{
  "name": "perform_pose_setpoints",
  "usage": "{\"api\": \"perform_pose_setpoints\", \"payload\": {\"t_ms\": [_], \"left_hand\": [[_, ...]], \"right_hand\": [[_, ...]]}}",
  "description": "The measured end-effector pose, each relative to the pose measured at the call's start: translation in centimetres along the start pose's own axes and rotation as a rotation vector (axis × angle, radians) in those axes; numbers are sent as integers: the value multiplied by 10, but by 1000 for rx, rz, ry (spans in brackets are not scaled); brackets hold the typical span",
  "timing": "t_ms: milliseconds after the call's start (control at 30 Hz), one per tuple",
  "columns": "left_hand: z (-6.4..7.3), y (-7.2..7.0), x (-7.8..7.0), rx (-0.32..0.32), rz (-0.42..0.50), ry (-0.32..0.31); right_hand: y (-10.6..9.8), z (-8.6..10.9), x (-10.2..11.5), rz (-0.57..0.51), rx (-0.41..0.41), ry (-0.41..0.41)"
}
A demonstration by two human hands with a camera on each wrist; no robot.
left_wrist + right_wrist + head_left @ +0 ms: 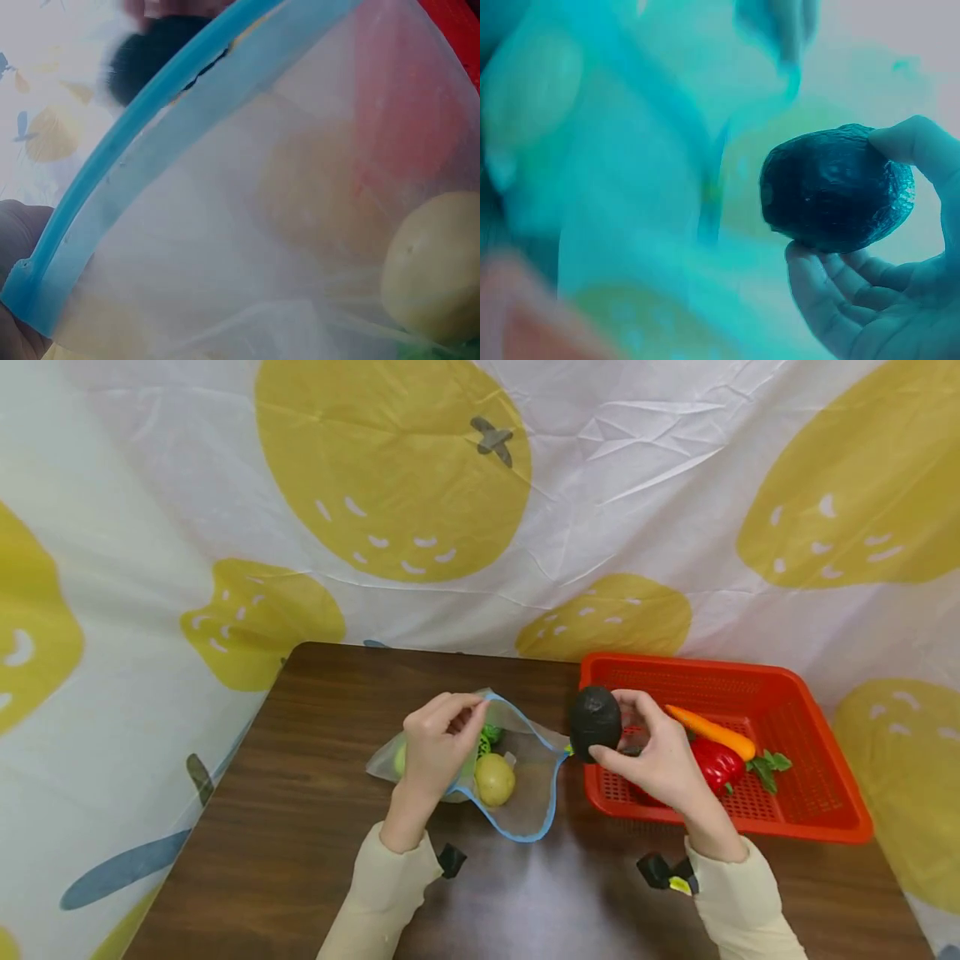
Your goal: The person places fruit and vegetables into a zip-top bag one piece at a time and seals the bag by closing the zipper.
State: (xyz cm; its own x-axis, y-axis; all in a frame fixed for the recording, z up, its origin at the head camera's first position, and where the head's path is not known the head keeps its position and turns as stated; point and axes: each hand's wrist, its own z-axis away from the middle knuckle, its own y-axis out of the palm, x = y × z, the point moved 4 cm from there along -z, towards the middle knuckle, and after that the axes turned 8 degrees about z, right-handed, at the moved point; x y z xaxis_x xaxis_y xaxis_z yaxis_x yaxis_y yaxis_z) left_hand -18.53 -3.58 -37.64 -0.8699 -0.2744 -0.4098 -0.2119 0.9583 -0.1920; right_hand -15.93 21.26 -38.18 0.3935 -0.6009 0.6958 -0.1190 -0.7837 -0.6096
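My left hand point(438, 743) pinches the blue-edged rim of a white mesh bag point(525, 785) and lifts that side of its mouth. Inside the bag lie a round yellow fruit point(495, 780) and something green point(489, 737); a paler green shape shows through the mesh at the left. My right hand point(660, 756) grips a dark avocado point(596, 724) between thumb and fingers, just right of the bag's rim. In the right wrist view the avocado point(836, 187) lies sideways with the thumb on top and the fingers beneath. The left wrist view shows the blue rim point(150, 112) up close.
A red plastic basket point(825, 760) stands on the right of the brown wooden table point(315, 777). It holds a carrot point(712, 732), a red pepper point(716, 766) and a leafy green piece point(768, 768). A lemon-print cloth point(420, 610) hangs behind the table.
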Motion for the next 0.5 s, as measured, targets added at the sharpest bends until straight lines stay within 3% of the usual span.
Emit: {"api": "perform_pose_setpoints", "payload": {"t_ms": [133, 267, 500], "left_hand": [[-1, 1, -1, 3, -11, 3], [-2, 3, -3, 18, -16, 11], [-1, 4, -4, 17, -12, 11]], "right_hand": [[31, 10, 29, 24, 9, -157], [66, 13, 38, 150, 3, -241], [104, 10, 44, 566, -234, -396]]}}
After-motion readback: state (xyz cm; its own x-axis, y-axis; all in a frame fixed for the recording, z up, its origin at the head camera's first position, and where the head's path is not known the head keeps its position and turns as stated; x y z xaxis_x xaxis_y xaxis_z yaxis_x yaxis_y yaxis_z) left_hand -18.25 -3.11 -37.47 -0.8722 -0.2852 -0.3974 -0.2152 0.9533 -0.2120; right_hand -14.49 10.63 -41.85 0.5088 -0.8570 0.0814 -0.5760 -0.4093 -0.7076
